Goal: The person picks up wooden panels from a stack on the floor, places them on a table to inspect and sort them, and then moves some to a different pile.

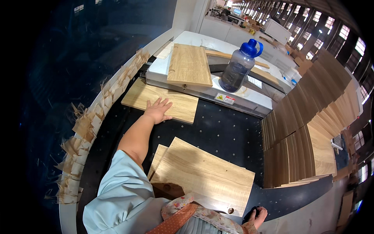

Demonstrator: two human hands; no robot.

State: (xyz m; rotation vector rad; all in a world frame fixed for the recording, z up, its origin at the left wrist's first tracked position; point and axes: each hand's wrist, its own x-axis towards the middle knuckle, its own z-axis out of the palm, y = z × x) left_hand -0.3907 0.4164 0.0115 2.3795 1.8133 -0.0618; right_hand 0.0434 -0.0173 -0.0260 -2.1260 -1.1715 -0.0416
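Note:
My left hand lies flat, fingers spread, on a light wood-grain board at the far left of the black table. My right hand is curled at the lower right, closed about a small dark thing that I cannot make out. Beside it is the corner of a larger wood-grain board, which lies close to my body and has a round hole near that corner. Part of another board shows under its left side.
A tall stack of boards stands at the right. Behind the table, a white machine carries another board and a blue-capped water bottle. Torn brown tape pieces line the left edge. The black tabletop is studded with small dots.

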